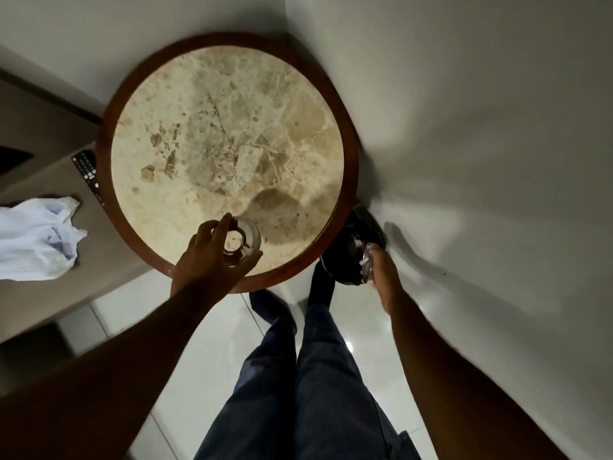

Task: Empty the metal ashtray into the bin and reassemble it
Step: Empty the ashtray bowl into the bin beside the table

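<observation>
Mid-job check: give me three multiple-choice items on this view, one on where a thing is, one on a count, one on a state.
1. Where is the remote?
A. on the round table
B. left of the table, on the lower surface
C. in the bin

2. How many pieces of the ashtray are being held?
A. none
B. one
C. two

3. How is the piece in the right hand held?
A. tipped over the bin
B. flat on the table
C. lying on the floor

Answers:
1 B: the remote lies beside the table's left rim.
2 C: the left hand grips the ashtray base at the table's near edge, and the right hand holds the lid.
3 A: it is on edge above the dark bin, right of the table.
</observation>
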A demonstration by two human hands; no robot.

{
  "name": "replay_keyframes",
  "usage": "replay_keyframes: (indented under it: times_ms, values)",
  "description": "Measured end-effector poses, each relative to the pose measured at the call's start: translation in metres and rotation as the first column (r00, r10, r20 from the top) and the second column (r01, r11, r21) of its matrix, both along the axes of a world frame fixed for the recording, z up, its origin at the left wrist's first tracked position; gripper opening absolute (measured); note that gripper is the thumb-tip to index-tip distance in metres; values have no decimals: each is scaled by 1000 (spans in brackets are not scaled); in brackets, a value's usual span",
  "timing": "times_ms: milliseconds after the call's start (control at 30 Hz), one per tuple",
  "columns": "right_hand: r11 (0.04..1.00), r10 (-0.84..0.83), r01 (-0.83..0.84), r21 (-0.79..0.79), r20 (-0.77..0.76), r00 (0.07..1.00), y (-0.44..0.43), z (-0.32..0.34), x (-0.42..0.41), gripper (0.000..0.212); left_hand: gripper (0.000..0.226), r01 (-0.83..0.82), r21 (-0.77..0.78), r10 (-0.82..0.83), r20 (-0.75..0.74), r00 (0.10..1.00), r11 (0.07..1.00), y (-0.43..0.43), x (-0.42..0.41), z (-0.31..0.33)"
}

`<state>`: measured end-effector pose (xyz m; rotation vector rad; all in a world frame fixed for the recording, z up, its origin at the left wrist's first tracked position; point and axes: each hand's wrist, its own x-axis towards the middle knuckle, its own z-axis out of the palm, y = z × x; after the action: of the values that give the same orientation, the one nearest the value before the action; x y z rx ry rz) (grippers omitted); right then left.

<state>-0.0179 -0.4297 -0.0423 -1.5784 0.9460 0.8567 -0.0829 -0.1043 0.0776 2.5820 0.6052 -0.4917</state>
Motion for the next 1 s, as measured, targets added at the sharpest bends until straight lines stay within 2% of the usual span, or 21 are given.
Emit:
replay_keyframes:
  times_ms: [67, 200, 300, 400, 567, 667, 733, 900, 1000]
  values:
    - [975, 188, -177, -130, 72, 980, -3, -24, -7, 49, 97, -26, 4, 27, -14, 1000, 1000, -2, 1, -7]
    - [911, 316, -271, -311, 106, 943, -11, -39, -20, 85, 95, -58, 11, 59, -29, 998, 998, -4, 2, -14]
    - [818, 499, -424, -388, 112, 860, -12, -31, -32, 90, 96, -89, 16, 90, -27, 996, 996, -7, 4, -13]
    - [758, 595, -480, -442, 167, 786, -17, -26, -41, 89, 97, -106, 0, 106, -16, 994, 994, -8, 5, -6]
    - [818, 493, -358, -451, 227, 840, -14, -6, -39, 78, 100, -114, 5, 114, 13, 993, 994, -4, 4, 6]
    - [909, 298, -166, -383, 319, 900, -6, 9, -32, 66, 101, -124, -18, 124, 24, 992, 992, 0, 1, 14]
    - [935, 199, -74, -346, 341, 919, 2, 22, -28, 61, 102, -119, -22, 120, 24, 993, 993, 4, -1, 21]
    - [930, 251, -127, -345, 344, 905, 20, 62, -20, 62, 103, -105, 5, 105, 34, 994, 994, 14, -5, 53]
    - [937, 258, -119, -328, 421, 869, 43, 102, -2, 45, 102, -126, 33, 122, 93, 988, 992, 28, 0, 91]
